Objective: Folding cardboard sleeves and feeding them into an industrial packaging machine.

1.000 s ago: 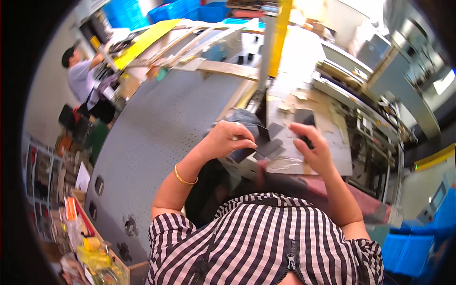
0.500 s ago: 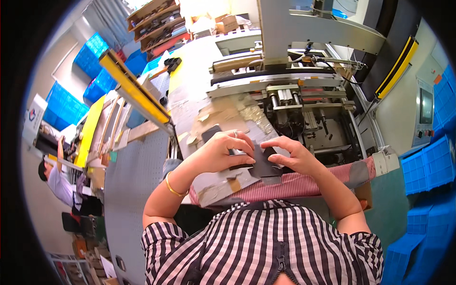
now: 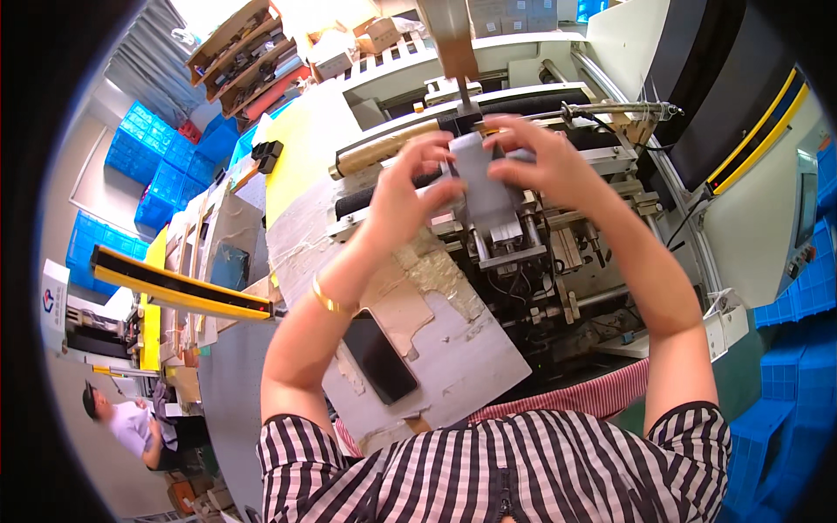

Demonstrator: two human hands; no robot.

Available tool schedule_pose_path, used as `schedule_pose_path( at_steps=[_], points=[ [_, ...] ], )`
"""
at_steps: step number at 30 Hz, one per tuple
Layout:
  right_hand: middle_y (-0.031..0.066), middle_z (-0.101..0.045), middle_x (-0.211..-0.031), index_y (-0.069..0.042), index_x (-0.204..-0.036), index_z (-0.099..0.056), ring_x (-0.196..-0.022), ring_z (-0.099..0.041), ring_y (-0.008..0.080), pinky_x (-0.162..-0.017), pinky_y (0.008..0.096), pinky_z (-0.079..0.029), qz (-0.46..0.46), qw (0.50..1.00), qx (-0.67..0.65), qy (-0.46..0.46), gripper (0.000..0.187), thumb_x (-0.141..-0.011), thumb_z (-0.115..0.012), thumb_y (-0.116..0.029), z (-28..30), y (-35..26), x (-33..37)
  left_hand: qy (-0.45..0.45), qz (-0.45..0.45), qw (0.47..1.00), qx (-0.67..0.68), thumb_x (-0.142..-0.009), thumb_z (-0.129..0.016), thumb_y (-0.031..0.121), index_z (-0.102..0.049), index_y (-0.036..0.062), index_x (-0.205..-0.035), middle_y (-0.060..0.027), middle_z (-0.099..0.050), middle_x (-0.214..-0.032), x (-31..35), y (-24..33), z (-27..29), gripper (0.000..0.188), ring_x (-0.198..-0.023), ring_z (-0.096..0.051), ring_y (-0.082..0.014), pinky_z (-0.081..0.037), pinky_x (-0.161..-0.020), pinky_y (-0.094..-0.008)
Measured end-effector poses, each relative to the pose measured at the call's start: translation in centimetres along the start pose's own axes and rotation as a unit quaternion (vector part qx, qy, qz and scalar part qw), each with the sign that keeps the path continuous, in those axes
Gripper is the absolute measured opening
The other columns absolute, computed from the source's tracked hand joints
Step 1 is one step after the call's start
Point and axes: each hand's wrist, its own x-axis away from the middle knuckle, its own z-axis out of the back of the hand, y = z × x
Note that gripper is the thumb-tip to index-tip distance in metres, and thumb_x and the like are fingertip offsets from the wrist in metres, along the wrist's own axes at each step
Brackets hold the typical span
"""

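Grey card stack (image 3: 485, 187): held between left hand (image 3: 403, 196) at 9 o'clock and right hand (image 3: 542, 166) at 3 o'clock, fingers curled closed on its edges. Long axis runs 12 to 6, over the machine feeder (image 3: 510, 253); both hands equally near. Phone (image 3: 379, 356) lies at 7 o'clock.

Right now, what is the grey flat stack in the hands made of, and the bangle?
The grey flat stack looks like matte card or paperboard: dull, thin, straight-edged. The thin gold-coloured bangle on the left wrist looks like polished metal, since it glints.

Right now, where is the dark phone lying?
In the head view, the dark phone lies flat on the worn cardboard sheet, lower left of centre, just under the left forearm with the gold bangle and left of the machine's rollers.
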Motion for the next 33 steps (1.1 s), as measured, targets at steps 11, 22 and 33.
schedule_pose_path(
  at_steps=[11, 22, 33],
  points=[
    [0.0134, -0.066, -0.117, 0.002, -0.136, -0.046, -0.099, -0.065, 0.0176, -0.094, 0.0314, -0.049, 0.063, 0.987, 0.140, -0.037, 0.057, -0.089, -0.069, -0.021, 5.6, 4.2, -14.5, 0.031, -0.050, 0.995, -0.083, -0.075, -0.083, 0.020, -0.045, 0.0060, -0.138, -0.0119, -0.070, -0.100, -15.1, -3.9, 4.0, 0.074, -0.088, -0.064, -0.0126, -0.053, -0.079, -0.0285],
    [0.0125, -0.069, -0.110, -0.002, -0.125, -0.058, -0.103, -0.065, 0.0220, -0.092, 0.0335, -0.048, -0.019, 0.991, -0.096, -0.086, 0.041, -0.085, -0.068, -0.006, -15.0, -6.4, 12.7, 0.030, 0.056, 0.995, -0.075, -0.084, -0.074, 0.013, -0.061, 0.0057, -0.124, -0.0094, -0.066, -0.116, 16.3, -0.2, 7.4, 0.042, -0.107, -0.063, -0.0173, -0.051, -0.088, -0.0308],
    [0.0250, -0.042, -0.142, 0.005, -0.144, -0.030, -0.129, -0.039, 0.0402, -0.110, 0.0452, -0.030, 0.027, 0.971, 0.224, -0.079, 0.091, -0.078, -0.077, -0.035, -30.6, -11.4, 17.2, 0.574, 0.456, 0.604, -0.314, -0.085, -0.070, 0.019, -0.070, 0.0026, -0.105, -0.0126, -0.072, -0.098, 81.7, -3.4, 19.5, 0.026, -0.092, -0.068, -0.0210, -0.052, -0.083, -0.0341]
  ],
)
